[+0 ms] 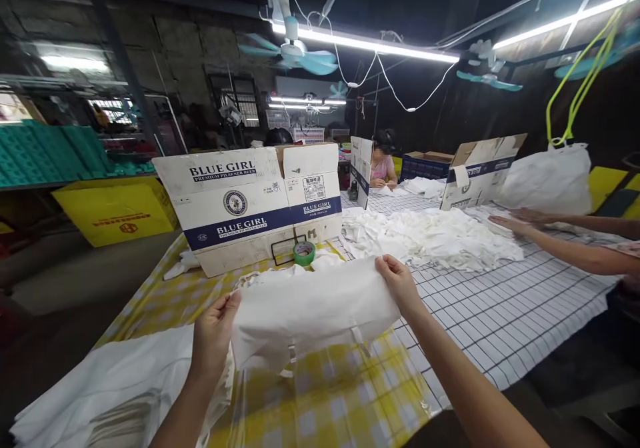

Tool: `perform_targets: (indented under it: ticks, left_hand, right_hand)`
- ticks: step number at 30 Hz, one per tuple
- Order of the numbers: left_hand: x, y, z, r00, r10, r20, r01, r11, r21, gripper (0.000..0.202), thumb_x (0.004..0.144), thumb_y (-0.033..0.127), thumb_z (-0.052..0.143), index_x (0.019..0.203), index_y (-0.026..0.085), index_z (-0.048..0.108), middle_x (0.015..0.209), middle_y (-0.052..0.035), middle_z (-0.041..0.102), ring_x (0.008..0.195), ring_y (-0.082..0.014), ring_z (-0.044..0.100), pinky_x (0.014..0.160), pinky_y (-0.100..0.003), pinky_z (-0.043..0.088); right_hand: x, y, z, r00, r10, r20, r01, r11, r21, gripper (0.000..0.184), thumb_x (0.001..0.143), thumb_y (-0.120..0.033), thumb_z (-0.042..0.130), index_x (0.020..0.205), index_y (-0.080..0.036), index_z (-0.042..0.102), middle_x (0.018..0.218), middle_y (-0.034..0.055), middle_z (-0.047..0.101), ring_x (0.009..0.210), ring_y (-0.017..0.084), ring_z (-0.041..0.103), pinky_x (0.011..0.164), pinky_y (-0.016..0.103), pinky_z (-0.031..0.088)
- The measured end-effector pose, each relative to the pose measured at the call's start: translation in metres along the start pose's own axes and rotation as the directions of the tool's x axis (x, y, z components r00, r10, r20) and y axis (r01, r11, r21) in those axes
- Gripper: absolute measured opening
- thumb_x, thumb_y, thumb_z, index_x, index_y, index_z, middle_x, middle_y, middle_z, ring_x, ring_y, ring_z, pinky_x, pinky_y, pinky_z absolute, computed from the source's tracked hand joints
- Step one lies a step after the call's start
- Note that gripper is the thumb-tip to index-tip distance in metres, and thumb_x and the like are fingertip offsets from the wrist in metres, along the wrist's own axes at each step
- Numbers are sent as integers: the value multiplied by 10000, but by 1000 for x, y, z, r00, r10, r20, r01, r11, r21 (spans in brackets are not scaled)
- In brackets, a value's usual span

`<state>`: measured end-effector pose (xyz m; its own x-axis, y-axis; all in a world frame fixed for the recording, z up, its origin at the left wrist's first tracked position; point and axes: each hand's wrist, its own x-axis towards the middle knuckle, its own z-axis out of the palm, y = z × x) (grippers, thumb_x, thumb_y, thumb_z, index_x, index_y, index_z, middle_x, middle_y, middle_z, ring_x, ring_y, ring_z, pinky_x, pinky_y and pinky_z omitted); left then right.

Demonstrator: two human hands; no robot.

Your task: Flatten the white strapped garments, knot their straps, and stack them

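Note:
A folded white cloth bag (313,311) is held up just above the yellow checked tablecloth (330,401). My left hand (215,331) is closed on its left edge. My right hand (397,280) is closed on its upper right corner. Thin handle straps hang from the bag's lower edge. A stack of white bags (110,381) lies flat at the lower left, beside my left forearm.
An open "Blue Girl" cardboard box (250,201) stands behind the bag, with a green tape roll (304,253) at its foot. A heap of white cloth (430,235) covers the grid-patterned table. Another person's arms (565,238) reach in from the right. More boxes and a seated person are farther back.

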<state>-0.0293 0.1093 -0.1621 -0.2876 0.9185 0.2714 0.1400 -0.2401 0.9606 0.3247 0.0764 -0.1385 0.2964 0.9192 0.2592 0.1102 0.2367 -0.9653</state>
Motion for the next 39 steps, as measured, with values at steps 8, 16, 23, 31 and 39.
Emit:
perform_targets:
  ticks: [8, 16, 23, 31, 39]
  left_hand:
    - [-3, 23, -41, 985, 61, 163, -83, 988, 132, 333, 750, 430, 591, 942, 165, 653, 399, 57, 440, 377, -78, 375, 384, -170, 316]
    - [-121, -57, -87, 819, -102, 565, -163, 902, 399, 205, 789, 389, 550, 872, 278, 701, 967, -27, 699, 930, -223, 638, 856, -319, 503]
    - [-219, -108, -102, 730, -30, 683, -382, 810, 444, 164, 785, 303, 564, 893, 351, 677, 1100, 7, 651, 1090, -225, 561, 921, -327, 483]
    - [-234, -93, -95, 815, 36, 578, -326, 853, 406, 154, 803, 337, 542, 834, 317, 691, 1046, -21, 675, 1083, -229, 556, 904, -344, 494]
    - [-197, -46, -113, 892, -55, 449, -155, 896, 417, 191, 806, 365, 518, 856, 306, 693, 1007, -12, 686, 1062, -233, 576, 891, -319, 489]
  right_hand:
    - [1, -5, -15, 984, -72, 160, 81, 996, -49, 295, 770, -495, 555, 744, -202, 579, 707, -9, 442, 503, 83, 312, 420, 222, 258]
    - [-81, 79, -56, 868, 107, 486, 57, 949, -310, 289, 787, -466, 550, 693, -206, 633, 847, 47, 528, 781, 184, 515, 613, 276, 425]
    - [-150, 111, -81, 792, 269, 549, -29, 913, -406, 254, 820, -449, 503, 760, -277, 679, 933, 55, 542, 868, 223, 546, 745, 357, 470]
    - [-163, 99, -86, 777, 320, 542, -39, 884, -466, 230, 820, -445, 507, 775, -306, 685, 953, 51, 543, 882, 225, 541, 760, 367, 479]
    - [-143, 44, -78, 779, 289, 556, -58, 917, -394, 176, 815, -388, 532, 870, -326, 687, 1123, 79, 536, 1034, 277, 517, 779, 360, 501]
